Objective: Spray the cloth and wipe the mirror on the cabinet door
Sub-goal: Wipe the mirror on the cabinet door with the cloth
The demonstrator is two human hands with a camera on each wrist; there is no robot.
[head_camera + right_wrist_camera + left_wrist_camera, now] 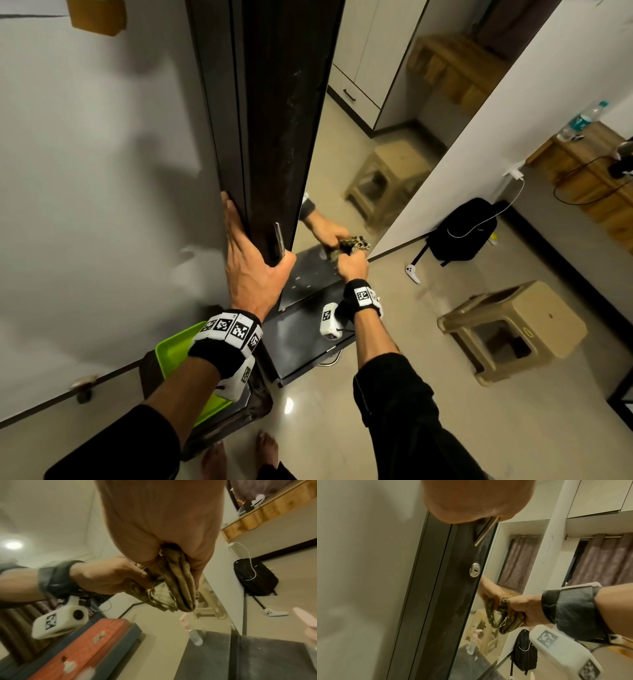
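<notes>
The dark cabinet door (274, 120) stands edge-on, its mirror (376, 120) facing right. My left hand (253, 260) holds the door's edge, fingers up the back side and thumb beside the metal handle (279, 240). My right hand (352, 262) grips a crumpled, brownish patterned cloth (359, 245) and presses it on the mirror's lower part, where the hand and cloth are reflected. The left wrist view shows that hand (522, 608) and the cloth (510, 623) on the glass, below the keyhole (474, 570). The pink trigger of a spray bottle (307, 623) shows at the right edge of the right wrist view.
A dark low table (301, 329) sits below the mirror. A green tray (174, 346) rests on a dark stand at my left. On the floor to the right are a beige stool (513, 329), a black backpack (462, 229) and a white controller (412, 274).
</notes>
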